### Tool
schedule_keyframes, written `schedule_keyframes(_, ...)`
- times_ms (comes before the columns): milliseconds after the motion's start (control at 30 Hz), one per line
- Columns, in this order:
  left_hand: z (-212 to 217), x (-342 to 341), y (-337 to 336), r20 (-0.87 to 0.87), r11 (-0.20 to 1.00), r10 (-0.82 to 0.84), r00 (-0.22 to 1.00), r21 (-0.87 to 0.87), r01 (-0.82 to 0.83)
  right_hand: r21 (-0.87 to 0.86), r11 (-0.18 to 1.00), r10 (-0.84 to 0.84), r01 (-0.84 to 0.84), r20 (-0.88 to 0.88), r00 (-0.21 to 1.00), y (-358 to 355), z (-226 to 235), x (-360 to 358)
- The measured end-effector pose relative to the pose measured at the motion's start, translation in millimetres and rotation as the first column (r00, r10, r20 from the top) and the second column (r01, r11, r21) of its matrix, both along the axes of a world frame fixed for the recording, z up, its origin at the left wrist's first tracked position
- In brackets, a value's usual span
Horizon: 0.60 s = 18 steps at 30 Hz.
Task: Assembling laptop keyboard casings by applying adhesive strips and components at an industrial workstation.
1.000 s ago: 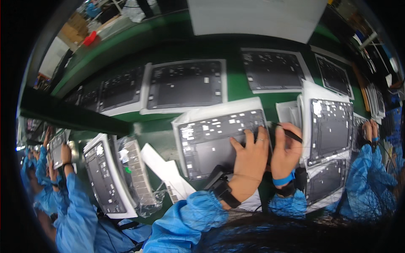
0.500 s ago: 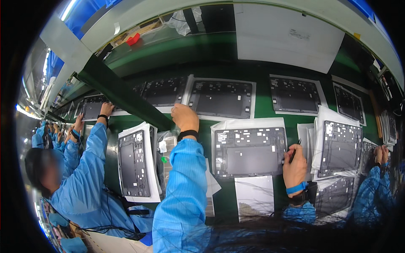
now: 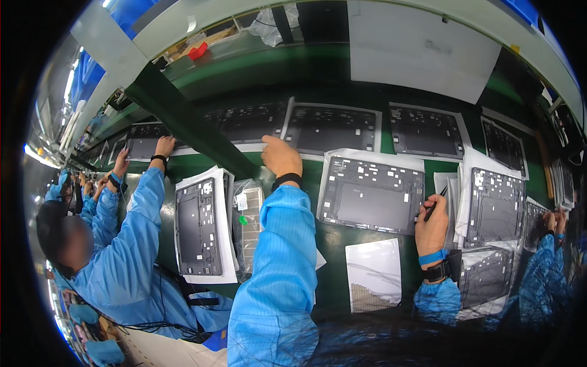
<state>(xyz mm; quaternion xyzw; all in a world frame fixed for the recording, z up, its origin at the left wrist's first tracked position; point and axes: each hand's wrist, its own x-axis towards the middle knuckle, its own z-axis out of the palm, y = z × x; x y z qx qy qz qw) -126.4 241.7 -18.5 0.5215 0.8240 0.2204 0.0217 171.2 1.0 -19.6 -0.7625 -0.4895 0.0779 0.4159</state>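
In front of me a dark tablet housing [image 3: 373,194] with small white stickers lies tilted on a white sheet [image 3: 408,160]. My right hand [image 3: 431,225] is at its right edge, closed around a thin black pen-like tool [image 3: 433,209]. My left hand [image 3: 283,158] reaches to the far row, its fingers curled near the lower edges of two neighbouring housings, one on the left [image 3: 249,122] and one on the right [image 3: 333,128]. What its fingertips pinch, if anything, is hidden behind the hand.
A white paper [image 3: 374,269] lies near me. Stacked housings stand left [image 3: 197,227] and right [image 3: 496,205]. A bagged tray [image 3: 247,229] sits beside my left forearm. A green post [image 3: 183,122] slants across the left. Co-workers' hands work at the left [image 3: 164,148] and far right [image 3: 553,221].
The housing in front of me has moved away from me, slightly right, and is more tilted; the white paper now lies apart from it. My view has shifted a little. Both hands stay closed.
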Motion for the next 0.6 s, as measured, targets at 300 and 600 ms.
schedule_keyframes(300,-37.4,22.0,-0.1,0.507,0.979,-0.011,0.862,0.180,-0.094,-0.015,1.000,0.024,-0.025,-0.058,0.998,-9.5,-10.7,3.0)
schedule_keyframes(600,6.7,32.8,-4.2,0.184,0.993,-0.073,0.980,0.102,0.055,0.006,0.999,0.033,-0.033,0.011,0.999,-6.6,-3.3,0.3)
